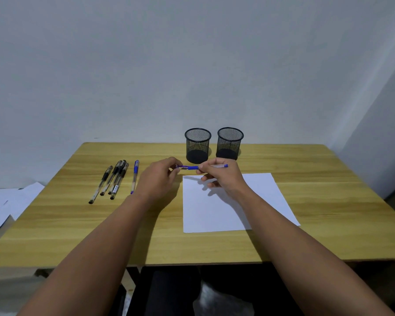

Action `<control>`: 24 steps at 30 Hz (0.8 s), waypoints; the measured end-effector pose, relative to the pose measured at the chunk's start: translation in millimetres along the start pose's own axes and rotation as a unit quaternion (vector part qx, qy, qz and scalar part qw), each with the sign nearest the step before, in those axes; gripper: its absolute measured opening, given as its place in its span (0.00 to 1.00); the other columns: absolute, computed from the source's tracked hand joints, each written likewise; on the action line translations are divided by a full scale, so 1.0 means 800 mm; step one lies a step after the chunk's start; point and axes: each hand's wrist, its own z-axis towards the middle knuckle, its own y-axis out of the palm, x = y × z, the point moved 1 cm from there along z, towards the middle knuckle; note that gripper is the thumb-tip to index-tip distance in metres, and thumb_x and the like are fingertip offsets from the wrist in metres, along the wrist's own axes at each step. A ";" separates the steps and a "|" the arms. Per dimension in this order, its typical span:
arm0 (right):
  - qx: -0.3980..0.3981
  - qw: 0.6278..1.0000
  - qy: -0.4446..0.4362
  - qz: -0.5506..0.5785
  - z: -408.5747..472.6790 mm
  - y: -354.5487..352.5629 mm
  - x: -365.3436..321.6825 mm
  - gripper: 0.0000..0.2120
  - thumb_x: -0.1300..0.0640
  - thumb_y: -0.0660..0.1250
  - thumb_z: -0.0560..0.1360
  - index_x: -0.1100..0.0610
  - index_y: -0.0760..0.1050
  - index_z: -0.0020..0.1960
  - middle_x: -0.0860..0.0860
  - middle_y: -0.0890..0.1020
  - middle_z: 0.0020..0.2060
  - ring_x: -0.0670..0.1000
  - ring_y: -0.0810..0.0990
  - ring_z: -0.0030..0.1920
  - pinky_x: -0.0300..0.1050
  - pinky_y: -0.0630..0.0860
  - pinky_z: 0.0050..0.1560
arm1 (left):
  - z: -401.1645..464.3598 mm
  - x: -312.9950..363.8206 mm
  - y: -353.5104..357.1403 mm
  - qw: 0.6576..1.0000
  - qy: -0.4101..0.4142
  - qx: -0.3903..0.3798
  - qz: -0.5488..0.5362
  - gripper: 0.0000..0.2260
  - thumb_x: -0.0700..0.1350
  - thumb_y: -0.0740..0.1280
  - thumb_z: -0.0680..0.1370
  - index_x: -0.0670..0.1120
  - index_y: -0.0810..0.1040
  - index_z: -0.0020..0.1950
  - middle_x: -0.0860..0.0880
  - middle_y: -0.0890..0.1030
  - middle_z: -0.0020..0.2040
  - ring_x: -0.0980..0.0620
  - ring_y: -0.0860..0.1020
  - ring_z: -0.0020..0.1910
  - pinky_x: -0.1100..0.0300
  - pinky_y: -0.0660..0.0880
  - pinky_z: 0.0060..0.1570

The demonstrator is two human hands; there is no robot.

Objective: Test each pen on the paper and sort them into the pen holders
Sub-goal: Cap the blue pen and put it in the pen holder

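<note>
Now I am holding the blue capped pen [193,167] above the white paper sheet [228,204]: my left hand [160,179] is pinching its cap end, my right hand [224,176] is gripping the clear barrel. I should be pulling straight along its axis. It is lying level, left to right, cap pointing left.
</note>
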 end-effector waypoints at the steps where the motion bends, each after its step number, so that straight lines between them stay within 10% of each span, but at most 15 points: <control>1: 0.002 1.000 0.001 -0.003 0.000 -0.001 0.000 0.05 0.59 0.77 0.78 0.62 0.87 0.51 0.56 0.89 0.43 0.48 0.84 0.34 0.41 0.79 0.31 | 0.001 0.002 0.001 1.000 -0.005 -0.003 -0.019 0.08 0.47 0.66 0.82 0.52 0.81 0.60 0.55 0.83 0.52 0.55 0.80 0.48 0.52 0.80 0.47; 8: 0.005 0.997 0.021 0.078 -0.004 -0.014 -0.012 0.09 0.59 0.75 0.79 0.63 0.87 0.55 0.55 0.89 0.46 0.46 0.80 0.32 0.38 0.77 0.30 | 0.013 0.025 -0.007 0.953 -0.103 0.017 -0.284 0.08 0.41 0.67 0.82 0.45 0.85 0.57 0.47 0.86 0.48 0.55 0.81 0.46 0.66 0.75 0.44; 13: -0.007 0.999 0.015 0.042 -0.013 -0.027 -0.018 0.09 0.59 0.77 0.78 0.60 0.87 0.57 0.54 0.90 0.48 0.44 0.81 0.35 0.36 0.77 0.33 | 0.019 0.054 -0.013 0.889 -0.189 0.046 -0.415 0.07 0.42 0.67 0.82 0.47 0.85 0.56 0.48 0.86 0.49 0.55 0.82 0.47 0.54 0.80 0.51; 24: 0.044 0.999 -0.028 0.003 -0.033 -0.046 -0.018 0.02 0.65 0.77 0.76 0.62 0.87 0.48 0.53 0.88 0.37 0.44 0.77 0.30 0.37 0.74 0.33 | 0.019 0.117 -0.011 0.881 -0.221 0.040 -0.417 0.04 0.39 0.69 0.80 0.41 0.84 0.51 0.44 0.83 0.43 0.53 0.80 0.40 0.49 0.81 0.54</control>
